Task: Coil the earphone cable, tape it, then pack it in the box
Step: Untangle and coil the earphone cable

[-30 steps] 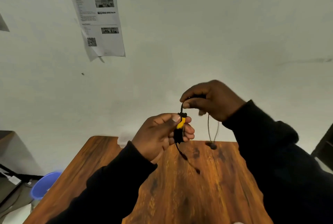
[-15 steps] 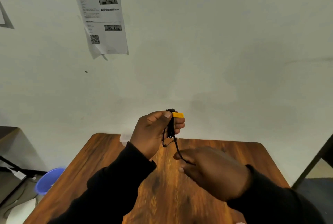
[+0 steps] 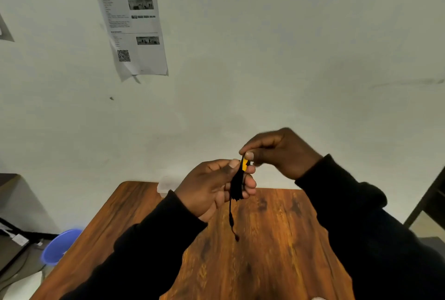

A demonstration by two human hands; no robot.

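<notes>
Head view: my left hand is closed around the coiled earphone cable, held above the bench to keep loops together. Right hand pinches yellow tape at the top, likely wrapping it. Loose end dangles. Translucent box waits behind.

Bystanders around my workstation

I see a wooden table against a white wall, a printed sheet with a QR code taped up left, and a blue basin on the floor at left.
</notes>
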